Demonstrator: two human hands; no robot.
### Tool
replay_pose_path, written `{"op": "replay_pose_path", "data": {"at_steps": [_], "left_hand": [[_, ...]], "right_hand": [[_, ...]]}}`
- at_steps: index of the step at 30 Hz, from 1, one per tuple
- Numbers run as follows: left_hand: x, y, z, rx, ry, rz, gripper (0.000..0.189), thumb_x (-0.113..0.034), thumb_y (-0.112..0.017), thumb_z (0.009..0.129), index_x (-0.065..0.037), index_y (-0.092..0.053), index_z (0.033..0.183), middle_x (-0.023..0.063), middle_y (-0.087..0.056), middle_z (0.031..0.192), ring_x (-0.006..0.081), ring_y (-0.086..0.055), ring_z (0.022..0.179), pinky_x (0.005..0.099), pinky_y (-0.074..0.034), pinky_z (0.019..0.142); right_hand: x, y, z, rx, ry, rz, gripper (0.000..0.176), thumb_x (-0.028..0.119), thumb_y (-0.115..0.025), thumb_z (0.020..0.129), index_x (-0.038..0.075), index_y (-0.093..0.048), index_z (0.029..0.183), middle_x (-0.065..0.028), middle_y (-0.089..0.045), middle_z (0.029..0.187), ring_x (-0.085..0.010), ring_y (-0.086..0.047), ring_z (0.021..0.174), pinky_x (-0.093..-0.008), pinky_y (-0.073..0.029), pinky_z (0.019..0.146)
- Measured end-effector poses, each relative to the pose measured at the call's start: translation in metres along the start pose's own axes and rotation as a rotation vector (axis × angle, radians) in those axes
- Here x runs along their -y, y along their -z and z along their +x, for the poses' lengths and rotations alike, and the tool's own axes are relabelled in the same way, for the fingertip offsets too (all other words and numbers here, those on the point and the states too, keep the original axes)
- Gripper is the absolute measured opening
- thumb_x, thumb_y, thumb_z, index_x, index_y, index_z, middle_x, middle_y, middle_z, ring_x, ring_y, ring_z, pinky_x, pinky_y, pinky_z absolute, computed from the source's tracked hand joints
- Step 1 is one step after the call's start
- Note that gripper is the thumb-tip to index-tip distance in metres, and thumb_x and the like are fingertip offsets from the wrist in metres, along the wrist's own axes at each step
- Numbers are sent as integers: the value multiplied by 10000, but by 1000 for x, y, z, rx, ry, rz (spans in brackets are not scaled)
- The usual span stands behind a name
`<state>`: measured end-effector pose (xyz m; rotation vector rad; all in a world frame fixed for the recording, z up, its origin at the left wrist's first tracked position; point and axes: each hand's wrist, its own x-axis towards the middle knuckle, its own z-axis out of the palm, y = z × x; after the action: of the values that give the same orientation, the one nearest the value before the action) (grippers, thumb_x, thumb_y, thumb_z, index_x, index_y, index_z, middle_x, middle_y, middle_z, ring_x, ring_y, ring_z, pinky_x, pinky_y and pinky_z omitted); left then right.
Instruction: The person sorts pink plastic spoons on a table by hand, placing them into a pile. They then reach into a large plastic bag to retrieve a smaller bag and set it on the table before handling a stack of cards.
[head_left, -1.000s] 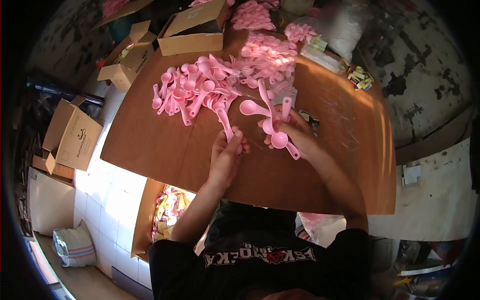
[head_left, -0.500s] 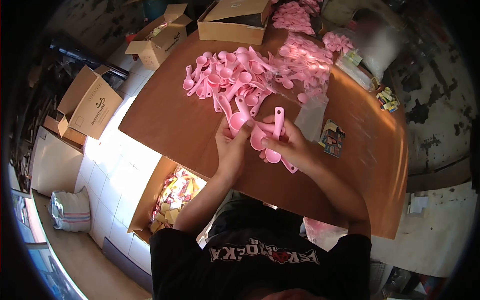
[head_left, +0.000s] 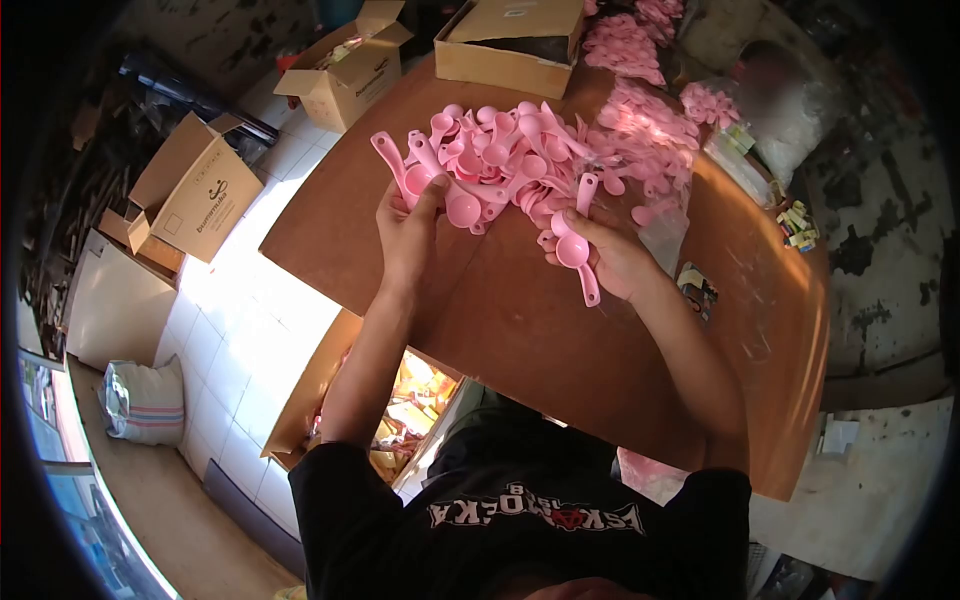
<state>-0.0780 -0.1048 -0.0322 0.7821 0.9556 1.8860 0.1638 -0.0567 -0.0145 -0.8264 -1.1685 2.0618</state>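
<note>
My left hand [head_left: 408,228] is closed on pink spoons [head_left: 463,209], their handles pointing up and away, at the near left edge of the spoon pile. Further right, my right hand [head_left: 612,255] grips other pink spoons [head_left: 572,250], with one handle pointing up and another down. A heap of loose pink spoons [head_left: 495,150] lies on the brown table [head_left: 480,310] just beyond my hands. Clear plastic bags with more pink spoons [head_left: 640,150] lie at the heap's right.
An open carton [head_left: 510,45] stands at the table's far edge. Two cartons [head_left: 205,200] [head_left: 350,85] are on the floor at left. A box of colourful packets [head_left: 410,400] sits below the near edge. Small printed cards [head_left: 697,290] lie right of my right hand.
My hands have moved apart. The left hand has gone left with its spoons to the pile's edge; the right hand has shifted slightly right and holds its spoons away from the left hand's.
</note>
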Motion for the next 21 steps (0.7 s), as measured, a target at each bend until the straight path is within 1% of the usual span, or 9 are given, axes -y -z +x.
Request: {"op": "replay_pose_path", "data": {"at_steps": [5,9,11,13,14,17,18,20,21], "left_hand": [[-23,-2,54,106,-49,347,235,-135,-669,864,32,-604,1017,88,-662,898,134,-625,781,278,-503,728],[-18,-11,99,148,-34,519,262,-153,-691,829,27,-610,1001,59,-632,815,102,-573,673,240,-455,609],[-9,-15,118,209,-3,473,284,-140,-700,797,33,-607,1003,69,-633,813,111,-583,674,250,-463,598],[6,-17,136,207,-21,757,306,-122,-695,776,43,-602,1016,84,-647,840,126,-610,701,265,-478,604],[15,-17,143,205,-28,791,351,-161,-702,758,56,-602,1016,121,-663,835,164,-637,725,292,-497,643],[24,-28,148,151,-213,1092,419,-259,-691,762,44,-610,1038,194,-680,830,277,-683,789,368,-515,709],[24,-33,148,166,-216,1089,419,-259,-691,762,44,-610,1038,194,-680,830,277,-683,789,368,-515,709],[26,-42,142,113,-208,1217,447,-305,-641,747,37,-618,1033,282,-661,917,427,-645,924,467,-501,821],[30,-44,140,132,-205,1212,447,-305,-641,747,37,-618,1033,282,-661,917,427,-645,924,467,-501,821]], "right_hand": [[41,-6,49,25,19,-51,334,179,-584,946,-15,-529,1213,-141,-618,1082,-218,-655,908,-370,-574,808],[61,1,109,-62,190,-88,301,133,-614,919,-45,-571,1157,-131,-655,1022,-207,-666,878,-337,-563,781],[58,23,151,-186,443,-652,322,181,-701,838,-38,-630,1064,-133,-684,948,-207,-676,825,-331,-546,743],[71,9,159,-310,354,-935,349,244,-725,810,-13,-641,1031,-125,-690,924,-209,-680,828,-345,-539,731],[74,-1,161,-436,249,-1214,379,308,-749,781,12,-653,998,-117,-696,900,-211,-685,831,-358,-532,719],[61,-8,177,-657,286,-1429,421,390,-776,703,43,-684,922,-158,-695,875,-261,-686,844,-408,-516,733],[54,-7,180,-687,369,-1468,439,419,-765,704,54,-687,936,-157,-695,867,-322,-675,847,-430,-513,754],[46,-7,181,-677,435,-1472,467,406,-748,729,52,-661,1021,-164,-667,972,-320,-650,932,-421,-503,797],[40,-6,180,-730,496,-1492,455,384,-735,747,50,-650,1044,-162,-655,1016,-318,-640,965,-419,-499,811]]}}
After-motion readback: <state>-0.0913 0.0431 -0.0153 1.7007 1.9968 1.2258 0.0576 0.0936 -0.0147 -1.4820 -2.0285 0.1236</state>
